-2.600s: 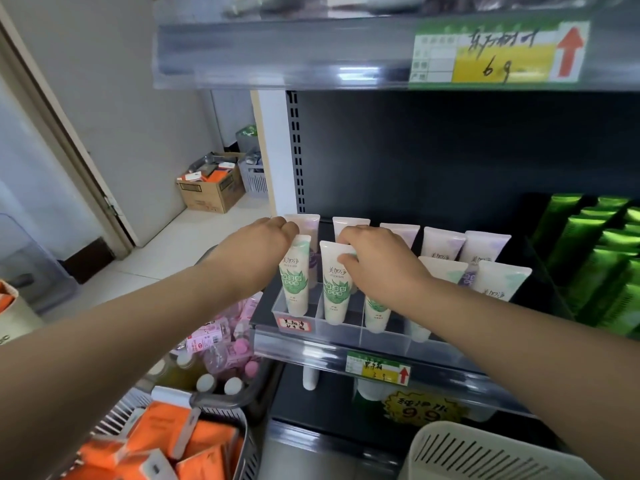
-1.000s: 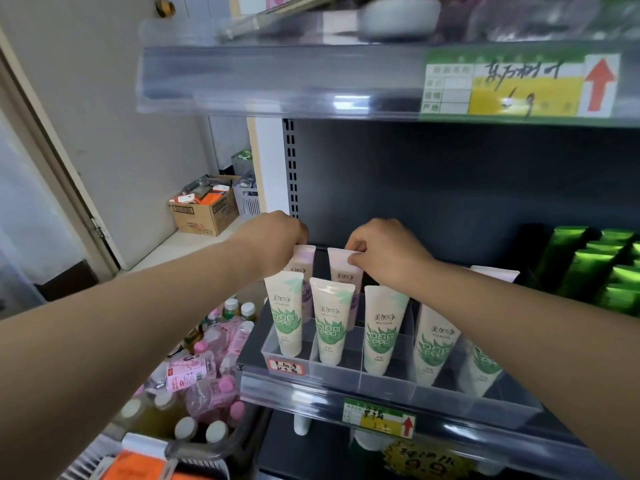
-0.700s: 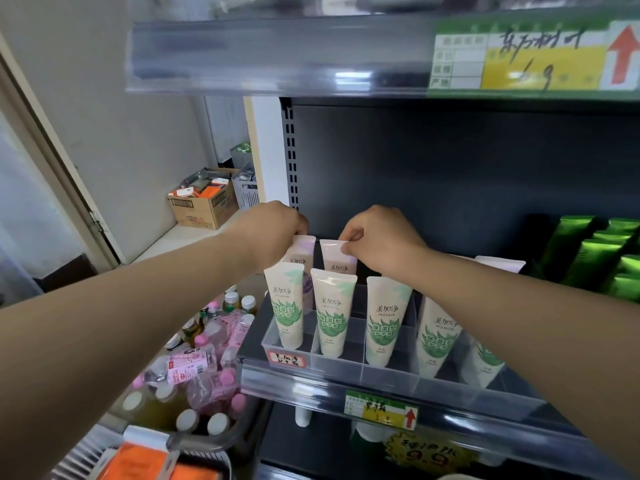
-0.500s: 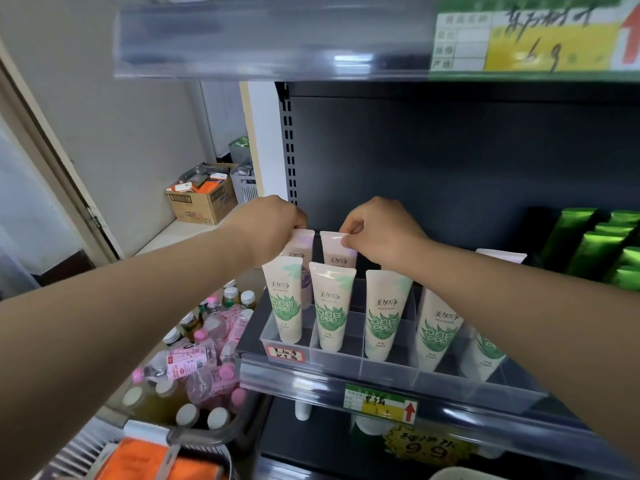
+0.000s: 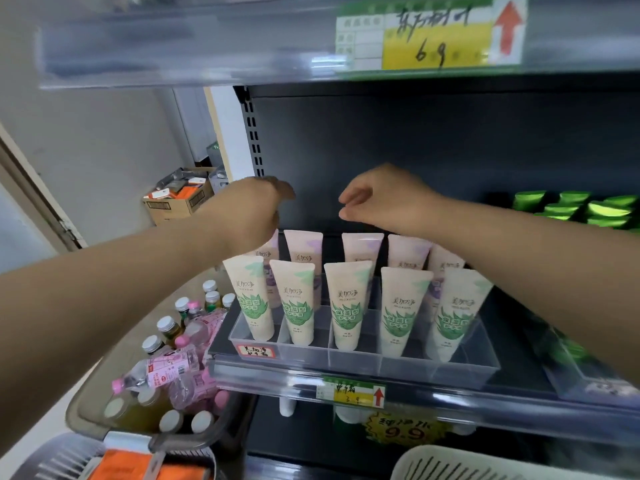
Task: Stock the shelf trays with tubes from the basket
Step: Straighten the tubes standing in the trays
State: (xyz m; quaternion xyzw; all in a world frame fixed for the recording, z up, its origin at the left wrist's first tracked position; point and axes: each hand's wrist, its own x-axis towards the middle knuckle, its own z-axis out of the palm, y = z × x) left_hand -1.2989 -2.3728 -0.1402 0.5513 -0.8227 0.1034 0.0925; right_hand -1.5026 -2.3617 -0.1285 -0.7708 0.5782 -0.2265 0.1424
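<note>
A clear divided shelf tray (image 5: 460, 370) holds a front row of white tubes with green leaf labels (image 5: 346, 306) standing cap down. Behind them stands a back row of pale tubes with purple labels (image 5: 303, 249). My left hand (image 5: 254, 211) hovers above the leftmost purple tube, fingers loosely curled, nothing in it. My right hand (image 5: 384, 199) hangs above the back row, thumb and fingers slightly apart, holding nothing. A pale slotted basket (image 5: 446, 464) shows at the bottom right edge.
A grey bin of bottles with pink and white caps (image 5: 166, 344) sits low on the left. A basket with orange packs (image 5: 135, 464) is at the bottom left. Green tubes (image 5: 588, 211) fill the shelf's right. The upper shelf edge with a price tag (image 5: 429, 36) hangs overhead.
Both hands have let go of the purple tubes in the back row and lifted above them. The whole back row now shows behind the green tubes.
</note>
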